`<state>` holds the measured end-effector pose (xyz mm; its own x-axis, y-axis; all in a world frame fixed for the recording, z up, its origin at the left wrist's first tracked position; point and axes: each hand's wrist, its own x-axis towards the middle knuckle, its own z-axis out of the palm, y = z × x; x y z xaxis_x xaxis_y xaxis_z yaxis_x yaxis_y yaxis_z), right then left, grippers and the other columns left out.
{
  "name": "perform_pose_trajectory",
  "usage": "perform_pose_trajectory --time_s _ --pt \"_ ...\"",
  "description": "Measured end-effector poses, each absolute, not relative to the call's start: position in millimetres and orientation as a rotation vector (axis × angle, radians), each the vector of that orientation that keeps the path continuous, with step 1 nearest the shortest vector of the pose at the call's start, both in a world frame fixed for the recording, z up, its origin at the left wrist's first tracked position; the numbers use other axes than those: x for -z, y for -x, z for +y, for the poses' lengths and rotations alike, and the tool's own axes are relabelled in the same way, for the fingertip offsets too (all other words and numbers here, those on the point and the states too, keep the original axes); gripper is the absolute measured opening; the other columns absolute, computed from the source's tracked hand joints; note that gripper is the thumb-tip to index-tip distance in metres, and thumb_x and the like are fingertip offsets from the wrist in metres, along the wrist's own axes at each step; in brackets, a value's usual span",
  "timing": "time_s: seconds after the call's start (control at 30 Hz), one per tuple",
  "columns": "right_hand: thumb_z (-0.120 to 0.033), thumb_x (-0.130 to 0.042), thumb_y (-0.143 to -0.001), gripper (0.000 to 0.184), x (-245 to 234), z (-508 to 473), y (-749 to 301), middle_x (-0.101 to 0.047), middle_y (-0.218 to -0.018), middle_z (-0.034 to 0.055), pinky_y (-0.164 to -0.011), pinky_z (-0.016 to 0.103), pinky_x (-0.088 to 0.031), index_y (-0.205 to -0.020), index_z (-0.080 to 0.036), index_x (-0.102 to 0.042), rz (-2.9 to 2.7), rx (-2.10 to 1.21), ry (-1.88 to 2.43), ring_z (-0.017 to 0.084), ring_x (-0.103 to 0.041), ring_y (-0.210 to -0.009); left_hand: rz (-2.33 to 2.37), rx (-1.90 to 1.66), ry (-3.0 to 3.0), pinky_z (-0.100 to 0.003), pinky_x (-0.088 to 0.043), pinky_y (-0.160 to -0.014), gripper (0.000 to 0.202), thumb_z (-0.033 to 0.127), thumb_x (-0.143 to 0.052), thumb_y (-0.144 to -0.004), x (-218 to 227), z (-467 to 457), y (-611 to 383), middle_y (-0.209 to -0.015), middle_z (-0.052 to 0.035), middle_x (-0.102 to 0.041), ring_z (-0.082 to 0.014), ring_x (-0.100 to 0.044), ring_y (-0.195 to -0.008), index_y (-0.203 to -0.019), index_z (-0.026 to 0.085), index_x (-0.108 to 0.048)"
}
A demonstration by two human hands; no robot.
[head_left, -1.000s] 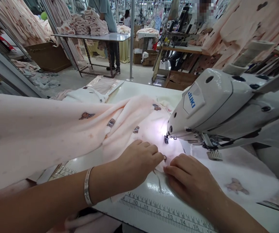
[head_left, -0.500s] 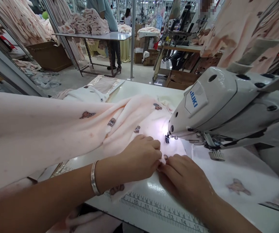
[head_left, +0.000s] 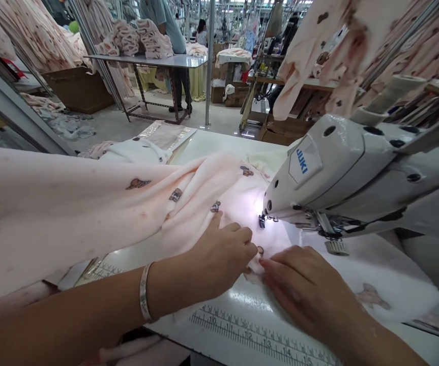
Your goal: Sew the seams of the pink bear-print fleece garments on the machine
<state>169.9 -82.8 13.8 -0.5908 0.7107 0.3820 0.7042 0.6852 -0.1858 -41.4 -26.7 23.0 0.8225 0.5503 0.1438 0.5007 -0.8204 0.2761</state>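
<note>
The pink cloth point(head_left: 188, 203), printed with small bears, lies on the white table point(head_left: 219, 147) in front of the person. It hangs in a broad fold from the left and bunches under the lamp beside the needle point(head_left: 262, 219) of the sewing machine point(head_left: 341, 168). More of it spreads to the right, under the machine's arm.

The left hand point(head_left: 219, 256) rests on the cloth's near edge, just before the needle. Its fingers are curled close together, with the tips down on the fabric. The thumb is hidden, so I cannot tell whether it pinches the edge. A bracelet point(head_left: 143, 300) sits on that wrist.

The right hand point(head_left: 303, 290) lies flat on the cloth, fingers stretched out and side by side. Its tips nearly meet those of the left hand. A ruler point(head_left: 250, 333) is printed along the table's near edge, below both hands.

Farther off, a folded white piece point(head_left: 135, 150) lies on the table. Beyond it a person point(head_left: 166, 20) stands behind a metal table point(head_left: 173, 60) stacked with folded pink pieces.
</note>
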Motion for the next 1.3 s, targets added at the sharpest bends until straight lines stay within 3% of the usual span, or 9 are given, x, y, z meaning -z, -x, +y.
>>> perform_pose_trajectory --time_s 0.17,0.33,0.57,0.73,0.8,0.9,0.97,1.13,1.3 --pt "-0.011 -0.055 -0.085 0.009 -2.6 -68.5 -163.8 -0.063 -0.078 0.0032 -0.065 0.029 -0.040 -0.087 -0.016 -0.063 -2.393 0.078 1.059 0.015 -0.056 -0.074 0.860 -0.291 -2.756 -0.057 -0.032 -0.094 0.005 0.019 -0.059 -0.083 -26.5 -20.8 35.3 -0.095 -0.0027 -0.058 -0.0217 -0.054 -0.088 -0.087 0.018 -0.056" --pt "-0.013 -0.057 -0.085 0.005 -0.5 -66.4 -167.0 -0.062 -0.078 0.0043 -0.065 0.029 -0.041 -0.088 -0.014 -0.061 -2.386 0.034 1.045 0.015 -0.054 -0.074 0.978 -0.383 -2.783 -0.060 -0.024 -0.104 0.023 0.034 -0.056 -0.087 -26.8 -30.6 30.1 -0.113 -0.0102 -0.056 -0.0280 -0.050 -0.109 -0.101 0.017 -0.052" --pt "-0.006 -0.054 -0.083 0.010 -10.3 -74.9 -164.5 -0.058 -0.071 0.0034 -0.062 0.031 -0.037 -0.080 -0.014 -0.060 -2.460 0.140 0.970 0.015 -0.050 -0.068 0.894 -0.264 -2.821 -0.066 -0.028 -0.099 0.029 0.014 -0.042 -0.082 -16.2 -31.8 33.5 -0.132 -0.0165 -0.048 -0.0302 -0.040 -0.126 -0.111 0.014 -0.047" --pt "-0.008 -0.053 -0.085 0.010 -3.3 -78.2 -166.2 -0.058 -0.072 0.0043 -0.058 0.030 -0.034 -0.082 -0.014 -0.061 -2.484 0.075 1.020 0.016 -0.048 -0.068 0.856 -0.222 -2.801 -0.068 -0.027 -0.100 0.034 0.013 -0.045 -0.079 -21.2 -29.1 37.0 -0.143 -0.0180 -0.038 -0.0297 -0.031 -0.135 -0.113 0.013 -0.048" --pt "-0.009 -0.054 -0.085 0.008 -1.0 -80.4 -166.5 -0.057 -0.073 0.0048 -0.058 0.031 -0.034 -0.082 -0.014 -0.060 -2.469 0.056 1.045 0.016 -0.047 -0.068 0.832 -0.243 -2.753 -0.066 -0.028 -0.101 0.031 0.020 -0.049 -0.083 -25.5 -30.2 37.8 -0.142 -0.0171 -0.040 -0.0304 -0.032 -0.134 -0.113 0.014 -0.049" --pt "-0.012 -0.054 -0.085 0.011 -1.3 -84.9 -165.6 -0.053 -0.070 0.0048 -0.057 0.032 -0.032 -0.075 -0.014 -0.058 -2.468 0.006 1.088 0.016 -0.042 -0.066 0.840 -0.354 -2.661 -0.057 -0.031 -0.105 0.024 0.033 -0.046 -0.091 -27.2 -35.1 36.2 -0.124 -0.0117 -0.057 -0.0277 -0.046 -0.124 -0.106 0.017 -0.053" --pt "-0.012 -0.054 -0.085 0.009 -2.9 -86.1 -164.9 -0.053 -0.072 0.0052 -0.058 0.032 -0.034 -0.079 -0.014 -0.060 -2.475 -0.030 1.095 0.016 -0.043 -0.067 0.868 -0.399 -2.676 -0.052 -0.032 -0.106 0.022 0.030 -0.039 -0.094 -23.6 -36.6 32.8 -0.116 -0.0108 -0.060 -0.0261 -0.050 -0.119 -0.100 0.016 -0.054" --pt "-0.019 -0.049 -0.090 0.017 -3.6 -73.2 -168.9 -0.057 -0.081 0.0065 -0.062 0.034 -0.044 -0.101 -0.015 -0.062 -2.473 -0.040 1.183 0.018 -0.053 -0.072 0.876 -0.351 -2.775 -0.046 -0.030 -0.108 0.023 0.019 -0.039 -0.089 -19.3 -15.1 23.6 -0.131 -0.0166 -0.050 -0.0281 -0.039 -0.130 -0.105 0.010 -0.053" --pt "-0.024 -0.046 -0.092 0.018 -0.1 -59.4 -180.4 -0.064 -0.096 0.0056 -0.077 0.037 -0.050 -0.106 -0.022 -0.057 -2.333 -0.148 1.357 0.020 -0.063 -0.085 0.868 -0.319 -2.765 -0.042 -0.036 -0.101 0.018 0.018 -0.044 -0.083 -28.9 6.0 21.1 -0.117 -0.0136 -0.056 -0.0263 -0.047 -0.118 -0.097 0.013 -0.055"
